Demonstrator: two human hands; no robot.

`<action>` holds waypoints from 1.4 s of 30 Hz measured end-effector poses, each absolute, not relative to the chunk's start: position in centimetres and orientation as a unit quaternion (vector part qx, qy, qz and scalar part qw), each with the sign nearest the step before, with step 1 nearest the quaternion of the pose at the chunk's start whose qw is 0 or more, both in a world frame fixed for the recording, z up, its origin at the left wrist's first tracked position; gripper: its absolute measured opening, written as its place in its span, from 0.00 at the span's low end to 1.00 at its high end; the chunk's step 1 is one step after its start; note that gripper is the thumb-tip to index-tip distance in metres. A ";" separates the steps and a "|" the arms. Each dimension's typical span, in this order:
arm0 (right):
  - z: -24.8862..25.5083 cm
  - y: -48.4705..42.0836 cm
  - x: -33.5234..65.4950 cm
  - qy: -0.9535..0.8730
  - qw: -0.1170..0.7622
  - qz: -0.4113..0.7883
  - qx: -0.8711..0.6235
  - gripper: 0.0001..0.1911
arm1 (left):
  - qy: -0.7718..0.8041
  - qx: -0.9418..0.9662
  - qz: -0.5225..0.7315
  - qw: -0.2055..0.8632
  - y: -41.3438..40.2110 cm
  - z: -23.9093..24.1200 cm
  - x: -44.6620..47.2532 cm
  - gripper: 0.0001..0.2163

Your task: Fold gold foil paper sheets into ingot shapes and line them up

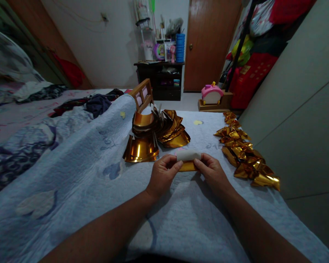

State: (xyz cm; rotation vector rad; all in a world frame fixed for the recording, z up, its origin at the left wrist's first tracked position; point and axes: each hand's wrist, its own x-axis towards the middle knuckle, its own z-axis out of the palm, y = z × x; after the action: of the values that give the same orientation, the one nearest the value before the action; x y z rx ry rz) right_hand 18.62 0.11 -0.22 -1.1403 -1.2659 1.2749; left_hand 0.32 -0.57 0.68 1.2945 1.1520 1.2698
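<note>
Between my two hands is a sheet of gold foil paper (188, 156), its pale back curled over and a gold strip showing below. My left hand (164, 168) pinches its left end between thumb and fingers. At the right end, the thumb and fingers of my right hand (210, 167) grip it the same way. Just beyond my left hand lie stacks of curved gold foil sheets (142, 149), some fanned out. To the right of my right hand runs a row of folded gold foil pieces (246, 157), crumpled into pointed shapes.
A light blue quilted cover (98, 204) lies under everything. A small wooden chair-like frame (144, 93) stands behind the foil stacks. Bedding and clothes (95, 104) are heaped at left. A pale cabinet (298, 109) borders the right side. A pink toy (212, 94) sits beyond the far edge.
</note>
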 end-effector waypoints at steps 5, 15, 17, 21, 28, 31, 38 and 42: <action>-0.2 0.1 18.7 -0.530 0.478 0.511 -0.479 0.14 | 0.465 0.484 0.517 0.531 -0.3 0.5 0.5 0.08; -0.8 0.2 18.4 -0.617 0.393 0.312 -0.606 0.10 | 0.527 0.561 0.449 0.454 1.0 -1.1 0.7 0.13; -0.9 0.3 18.4 -0.635 0.361 0.276 -0.625 0.10 | 0.552 0.593 0.424 0.405 0.9 -1.1 0.8 0.17; -0.9 0.4 18.4 -0.667 0.301 0.229 -0.641 0.10 | 0.571 0.643 0.383 0.337 0.7 -1.0 1.0 0.20; -1.5 0.5 18.1 -0.711 0.221 0.126 -0.655 0.08 | 0.583 0.764 0.220 0.166 0.7 -0.9 1.2 0.06; -1.5 0.5 17.9 -0.717 0.194 0.104 -0.661 0.08 | 0.587 0.784 0.174 0.101 0.4 -0.9 1.2 0.03; -1.2 0.4 17.7 -0.707 0.177 0.094 -0.678 0.03 | 0.523 0.828 0.175 0.101 0.7 -1.1 1.1 0.07; -1.9 0.5 17.9 -0.704 0.229 0.085 -0.666 0.09 | 0.477 0.853 0.160 0.141 1.0 -1.5 1.0 0.08</action>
State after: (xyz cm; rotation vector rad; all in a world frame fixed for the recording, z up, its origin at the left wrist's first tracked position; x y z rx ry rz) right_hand 17.90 0.46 -1.85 -1.8347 -1.9391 0.2338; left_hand 0.97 0.95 -1.47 2.4618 1.3761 0.4618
